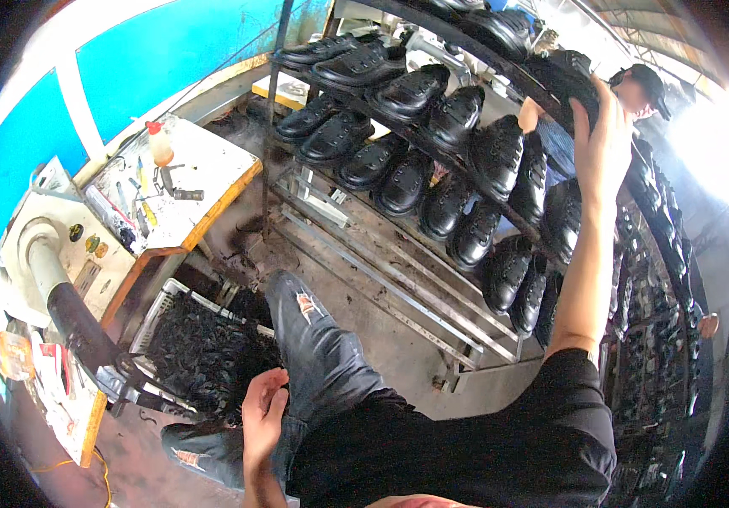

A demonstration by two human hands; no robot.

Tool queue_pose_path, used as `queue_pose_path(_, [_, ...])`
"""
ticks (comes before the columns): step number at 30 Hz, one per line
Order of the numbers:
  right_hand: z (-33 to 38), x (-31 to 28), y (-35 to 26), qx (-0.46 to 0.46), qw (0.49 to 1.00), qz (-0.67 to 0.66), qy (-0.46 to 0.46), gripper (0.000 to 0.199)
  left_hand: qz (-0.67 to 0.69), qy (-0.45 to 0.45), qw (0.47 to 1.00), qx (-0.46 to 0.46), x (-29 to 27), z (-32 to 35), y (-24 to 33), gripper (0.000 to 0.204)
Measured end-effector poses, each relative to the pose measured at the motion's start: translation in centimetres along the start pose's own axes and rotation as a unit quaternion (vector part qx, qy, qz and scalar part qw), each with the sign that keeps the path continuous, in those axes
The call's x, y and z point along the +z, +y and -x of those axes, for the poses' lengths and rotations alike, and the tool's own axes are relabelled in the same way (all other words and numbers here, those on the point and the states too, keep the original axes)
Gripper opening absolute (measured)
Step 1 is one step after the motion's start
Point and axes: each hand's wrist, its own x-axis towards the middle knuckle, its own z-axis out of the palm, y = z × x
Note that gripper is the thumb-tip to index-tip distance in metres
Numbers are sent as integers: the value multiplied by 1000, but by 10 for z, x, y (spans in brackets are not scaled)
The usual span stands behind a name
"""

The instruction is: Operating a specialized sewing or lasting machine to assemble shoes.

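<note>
Nearest, the left hand point(263, 415) hangs slack and holds nothing beside the person's torn jeans point(318, 347), just right of a crate point(165, 305) heaped with dark scraps. Farther out, the right hand point(603, 144) reaches up and grips a glossy black shoe point(563, 76) on the slanted metal rack point(398, 271), among rows of matching shoes. Beyond, a cluttered tabletop point(212, 169) meets a blue wall point(152, 59).

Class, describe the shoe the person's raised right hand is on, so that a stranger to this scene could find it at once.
Start at the metal rack holding rows of black shoes. Follow its upper row to the far right end, where the right hand reaches up. The black shoe there is the only one with a hand on it; its neighbours sit untouched.
</note>
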Motion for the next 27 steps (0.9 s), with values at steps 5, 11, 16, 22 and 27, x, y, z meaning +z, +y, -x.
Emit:
queue_pose_path(5, [-17,32,28,93,995,15,26,43,15,-18,1000,1,-3,4,-12,30])
queue_pose_path(11, [-27,22,-5,81,967,11,241,47,33,10,999,-1,-10,22,-24,30])
queue_pose_path(16, [38,-44,-102,-60,931,53,356,50,-14,-30,999,14,-18,9,-18,34])
queue_pose_path(22, [111,-51,-234,-15,727,-687,0,59,253,-22,964,86,-22,-2,-27,79])
queue_pose_path(27, [212,-22,-310,288,265,-840,-377,72,207,109,960,152,-33,40,-59,104])
